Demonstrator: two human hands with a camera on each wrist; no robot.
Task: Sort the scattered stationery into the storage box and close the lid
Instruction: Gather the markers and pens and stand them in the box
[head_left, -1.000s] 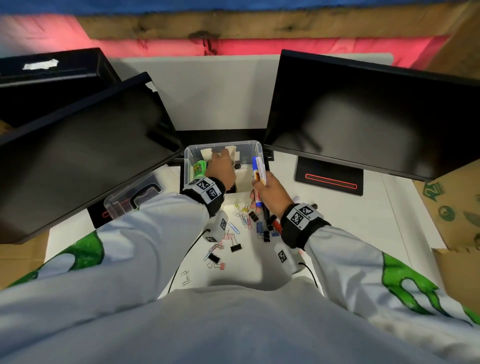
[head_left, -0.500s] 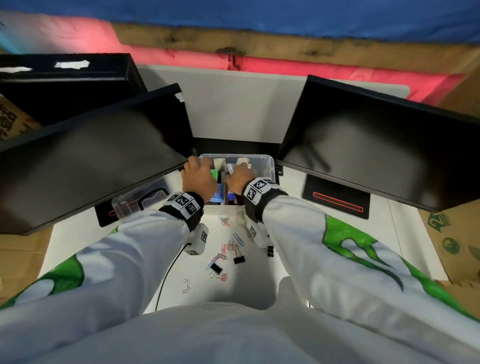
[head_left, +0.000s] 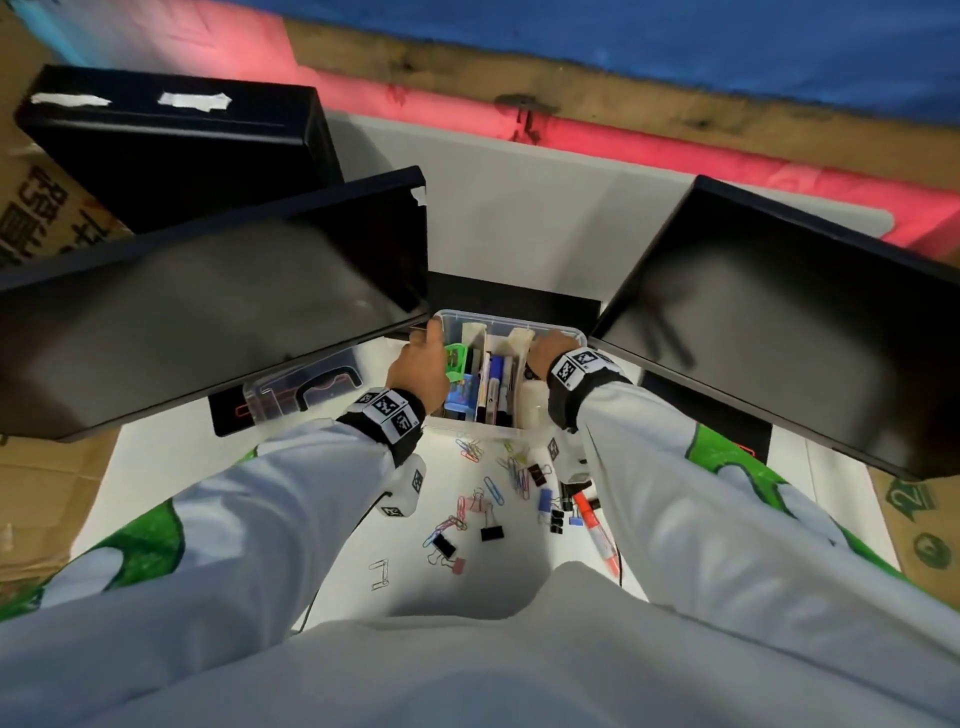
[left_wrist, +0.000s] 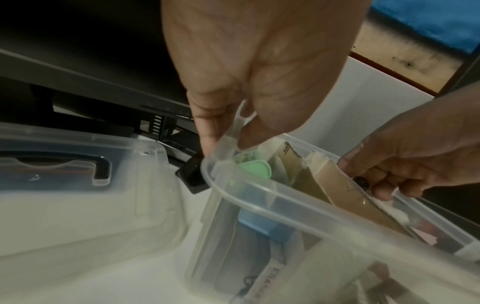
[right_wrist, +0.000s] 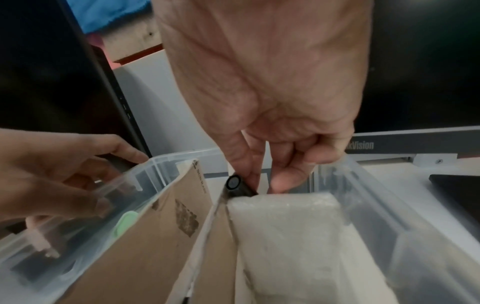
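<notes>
The clear storage box (head_left: 550, 328) stands between two monitors, split by cardboard dividers (right_wrist: 161, 226). It holds a green item (head_left: 456, 358), a blue pack (head_left: 462, 395), a blue-capped marker (head_left: 497, 370) and a white foam block (right_wrist: 285, 226). My left hand (left_wrist: 226, 144) pinches the box's far left corner rim. At the far right compartment my right hand (right_wrist: 262, 183) pinches a small black cylinder (right_wrist: 235, 184) beside a divider's top. Coloured paper clips and binder clips (head_left: 488, 499) and a red marker (head_left: 595, 525) lie on the white table in front of the box.
The clear lid (head_left: 306, 389) with a black handle lies left of the box, partly under the left monitor (head_left: 208, 322). The right monitor (head_left: 779, 322) overhangs the box's right side. Cardboard boxes flank the table (head_left: 337, 519).
My right hand no longer holds the blue-capped marker, which now lies in the box, and has gone to the far right compartment. The left hand moved from inside the box to its left corner.
</notes>
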